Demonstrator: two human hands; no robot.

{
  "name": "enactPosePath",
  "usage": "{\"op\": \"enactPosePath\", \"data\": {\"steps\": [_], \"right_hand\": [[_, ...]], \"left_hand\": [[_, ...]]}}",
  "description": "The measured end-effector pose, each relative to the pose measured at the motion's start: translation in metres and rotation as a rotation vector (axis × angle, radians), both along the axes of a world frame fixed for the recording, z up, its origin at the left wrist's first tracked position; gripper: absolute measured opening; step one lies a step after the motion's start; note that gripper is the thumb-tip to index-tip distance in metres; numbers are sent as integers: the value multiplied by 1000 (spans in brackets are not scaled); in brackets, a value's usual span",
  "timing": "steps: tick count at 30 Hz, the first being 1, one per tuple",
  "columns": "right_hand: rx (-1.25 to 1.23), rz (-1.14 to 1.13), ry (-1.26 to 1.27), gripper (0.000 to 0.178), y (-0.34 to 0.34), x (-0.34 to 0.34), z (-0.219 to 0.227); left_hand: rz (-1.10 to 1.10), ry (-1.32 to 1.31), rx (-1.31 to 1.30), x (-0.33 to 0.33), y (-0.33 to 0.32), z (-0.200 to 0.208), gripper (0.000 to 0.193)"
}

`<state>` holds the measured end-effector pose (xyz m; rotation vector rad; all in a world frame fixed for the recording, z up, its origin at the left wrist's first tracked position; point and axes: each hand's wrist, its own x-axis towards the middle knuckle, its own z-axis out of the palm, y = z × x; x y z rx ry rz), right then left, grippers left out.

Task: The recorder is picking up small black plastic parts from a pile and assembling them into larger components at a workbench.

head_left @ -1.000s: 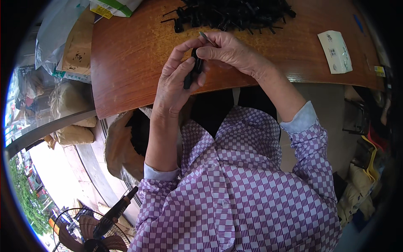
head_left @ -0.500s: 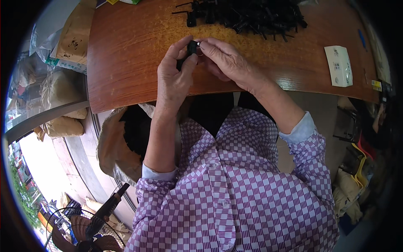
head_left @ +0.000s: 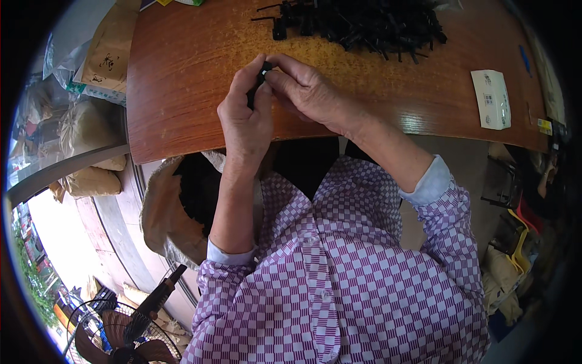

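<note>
So the little black part (head_left: 251, 98) is gripped between thumb and fingers of the left hand (head_left: 245, 121), top end right by the right hand's (head_left: 316, 97) bent fingertips (can't be told if anything's pinched there), with the black pile (head_left: 364, 27) farther back on the tabletop (head_left: 182, 91).

I see open room on the brown wood-grain table (head_left: 182, 91) left of the hands, plus a wide lane on the right up to the flat white printed packet (head_left: 491, 100). Far side blocked: tangled heap of black parts (head_left: 364, 27), thin rods sticking out left. Only a modest strip between heap and fingers (head_left: 247, 74). Hands meet at a small black piece (head_left: 251, 96), no pass-through there. Near side: purple-and-white checked shirt (head_left: 364, 273) blocks; pale open-mouthed sack (head_left: 160, 209) beside left forearm.
</note>
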<state>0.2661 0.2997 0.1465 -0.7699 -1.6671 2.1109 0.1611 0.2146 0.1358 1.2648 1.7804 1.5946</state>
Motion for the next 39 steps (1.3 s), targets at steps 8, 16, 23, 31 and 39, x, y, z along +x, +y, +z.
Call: {"op": "enactPosePath", "data": {"steps": [8, 16, 23, 31, 39], "right_hand": [[950, 437, -356, 18, 23, -15, 41], [2005, 361, -772, 35, 84, -25, 11], [1632, -48, 64, 20, 99, -36, 7], [599, 183, -107, 27, 82, -31, 30], [606, 117, -60, 34, 84, -32, 18]], "left_hand": [[110, -30, -253, -38, -77, 30, 28], [7, 614, -917, -88, -167, 19, 22], [136, 404, -384, -51, -64, 57, 57], [-195, 422, -286, -57, 32, 43, 78], [-95, 525, -149, -57, 29, 41, 80]]}}
